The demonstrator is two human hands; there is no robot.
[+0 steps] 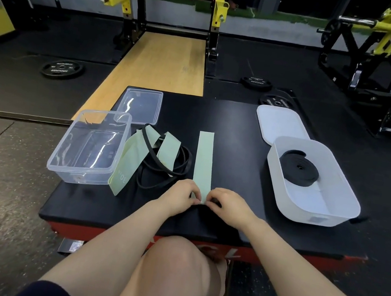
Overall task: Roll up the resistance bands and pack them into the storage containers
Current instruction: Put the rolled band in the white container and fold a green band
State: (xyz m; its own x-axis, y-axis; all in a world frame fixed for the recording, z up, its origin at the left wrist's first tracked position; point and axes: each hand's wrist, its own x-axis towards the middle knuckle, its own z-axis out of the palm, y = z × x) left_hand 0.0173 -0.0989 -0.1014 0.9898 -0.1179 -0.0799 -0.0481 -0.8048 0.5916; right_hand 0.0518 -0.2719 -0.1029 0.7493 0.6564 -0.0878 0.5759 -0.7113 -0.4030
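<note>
Your left hand point(180, 194) and right hand point(227, 204) pinch the near end of the flat green band point(204, 160), with bare counter point(239, 129) between the two boxes.

Your table point(233, 128) is a black padded platform. At nine o'clock: clear container point(89, 147), clear lid point(141, 105), tangled green and black bands point(160, 157). Centre: flat green band point(204, 162). At three o'clock: white container point(310, 185), white lid point(277, 124).
</note>
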